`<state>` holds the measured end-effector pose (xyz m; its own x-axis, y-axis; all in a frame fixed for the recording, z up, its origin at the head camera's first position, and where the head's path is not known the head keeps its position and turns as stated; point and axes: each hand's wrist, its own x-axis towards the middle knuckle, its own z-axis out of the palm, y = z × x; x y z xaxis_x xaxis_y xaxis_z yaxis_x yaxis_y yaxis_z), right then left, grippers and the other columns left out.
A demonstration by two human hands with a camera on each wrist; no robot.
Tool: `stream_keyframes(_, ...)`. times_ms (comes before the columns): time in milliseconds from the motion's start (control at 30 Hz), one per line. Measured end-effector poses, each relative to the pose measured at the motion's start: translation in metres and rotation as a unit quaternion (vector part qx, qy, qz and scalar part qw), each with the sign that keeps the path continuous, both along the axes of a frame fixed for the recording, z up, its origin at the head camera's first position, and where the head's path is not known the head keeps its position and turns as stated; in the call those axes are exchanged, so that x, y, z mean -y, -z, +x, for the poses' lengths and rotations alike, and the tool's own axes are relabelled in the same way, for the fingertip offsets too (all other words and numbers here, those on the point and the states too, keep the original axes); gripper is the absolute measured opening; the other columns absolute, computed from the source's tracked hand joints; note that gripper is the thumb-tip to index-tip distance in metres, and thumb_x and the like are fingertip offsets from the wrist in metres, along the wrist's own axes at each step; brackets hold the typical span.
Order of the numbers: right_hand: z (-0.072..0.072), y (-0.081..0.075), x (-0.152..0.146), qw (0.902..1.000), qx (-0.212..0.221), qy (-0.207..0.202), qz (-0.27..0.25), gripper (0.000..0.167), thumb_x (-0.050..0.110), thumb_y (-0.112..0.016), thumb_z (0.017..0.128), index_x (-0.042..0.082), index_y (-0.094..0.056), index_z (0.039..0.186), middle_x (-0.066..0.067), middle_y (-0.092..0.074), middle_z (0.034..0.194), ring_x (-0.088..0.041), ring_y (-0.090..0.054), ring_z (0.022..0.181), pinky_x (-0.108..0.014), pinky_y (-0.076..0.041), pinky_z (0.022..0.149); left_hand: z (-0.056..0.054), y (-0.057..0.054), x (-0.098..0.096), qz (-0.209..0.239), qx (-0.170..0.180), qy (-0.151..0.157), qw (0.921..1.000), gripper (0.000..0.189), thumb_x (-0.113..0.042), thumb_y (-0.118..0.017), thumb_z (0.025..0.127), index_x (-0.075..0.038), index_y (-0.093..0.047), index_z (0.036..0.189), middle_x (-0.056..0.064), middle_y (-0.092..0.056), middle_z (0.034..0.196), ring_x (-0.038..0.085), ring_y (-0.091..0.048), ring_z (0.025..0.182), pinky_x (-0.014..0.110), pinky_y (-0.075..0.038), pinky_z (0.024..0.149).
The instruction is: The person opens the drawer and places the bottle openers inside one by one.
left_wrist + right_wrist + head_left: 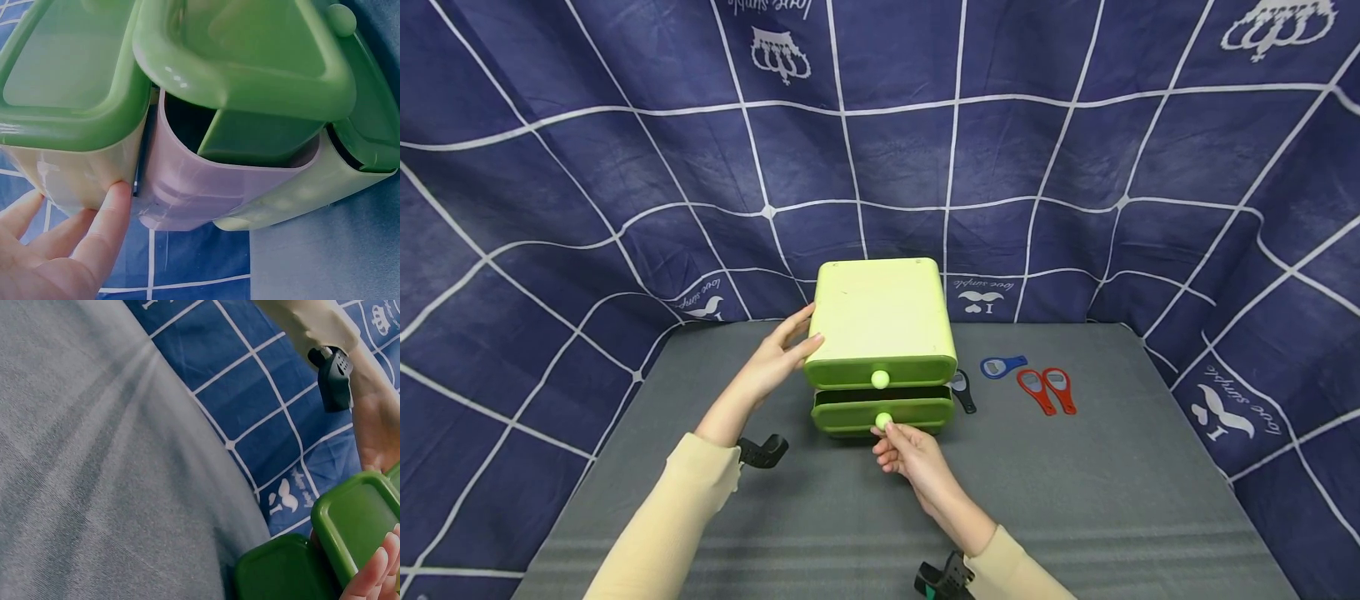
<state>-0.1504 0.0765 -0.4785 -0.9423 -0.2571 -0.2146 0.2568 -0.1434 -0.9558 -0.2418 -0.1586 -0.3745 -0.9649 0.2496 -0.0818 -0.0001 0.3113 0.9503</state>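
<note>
A 3-tier chest of drawers stands on the grey table, close to the back edge, where the navy checked curtain comes down right behind it. The left hand lies against the chest's left side at the top tier, fingers and thumb straight and spread apart, touching the wall. The right hand is in front, thumb and index finger pinched together on the round pale green knob of the middle drawer. That drawer juts well past the tier above, leaving a dark opening along its top edge; the left wrist view shows its lilac housing as well. The top drawer sits flush, and the bottom drawer shows a narrow dark gap at its edge.

To the right, a black bottle opener lies just beside the chest, partly hidden by it. Farther right come a blue bottle opener and 2 red bottle openers, side by side, with a broad stretch of grey between them and the table's right edge. On the left, grey surface runs from the left forearm out to the curtain. In front of the chest, the open room lies between the 2 arms, reaching to the bottom of the head view.
</note>
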Motion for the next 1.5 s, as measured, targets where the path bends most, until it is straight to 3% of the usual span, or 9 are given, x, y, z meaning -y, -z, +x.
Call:
stream_keyframes(533,-0.017,0.001,0.004,0.9997,-0.009,0.022,0.002,0.045,0.027,-0.047,0.106,-0.012,-0.058,0.125,0.008,-0.062,0.077,-0.004,-0.057,0.069,-0.017,-0.050,0.064,0.001,0.000,0.000,0.001,0.001,-0.001,1.0000,0.070,-0.039,-0.057,0.100,-0.028,-0.019,0.159,0.012,-0.020,0.164,0.033,-0.028,0.148,0.055,-0.036,0.113)
stream_keyframes(967,-0.022,0.002,0.004,0.9997,-0.018,0.017,0.002,0.045,0.026,-0.044,0.107,-0.013,-0.058,0.125,0.009,-0.062,0.078,-0.004,-0.058,0.070,-0.018,-0.051,0.066,-0.001,-0.001,-0.002,-0.006,0.002,-0.007,1.0000,0.071,-0.038,-0.057,0.100,-0.029,-0.019,0.159,0.011,-0.020,0.164,0.032,-0.027,0.149,0.055,-0.036,0.113)
stream_keyframes(1333,-0.025,0.007,0.003,0.9984,-0.044,0.007,0.034,0.045,0.027,-0.044,0.107,-0.011,-0.060,0.123,0.007,-0.063,0.077,-0.004,-0.059,0.069,-0.018,-0.051,0.065,-0.001,-0.002,-0.002,0.003,-0.002,-0.010,0.9999,0.070,-0.031,-0.060,0.100,-0.025,-0.022,0.158,0.015,-0.026,0.161,0.034,-0.040,0.141,0.053,-0.040,0.110)
stream_keyframes(1500,-0.029,0.008,0.004,0.9982,-0.042,0.004,0.042,0.042,0.026,-0.044,0.107,-0.010,-0.061,0.123,0.006,-0.063,0.077,-0.005,-0.060,0.069,-0.019,-0.051,0.065,0.000,-0.004,-0.001,0.008,-0.006,-0.005,0.9999,0.070,-0.028,-0.060,0.100,-0.023,-0.023,0.158,0.015,-0.027,0.161,0.034,-0.038,0.142,0.051,-0.043,0.108)
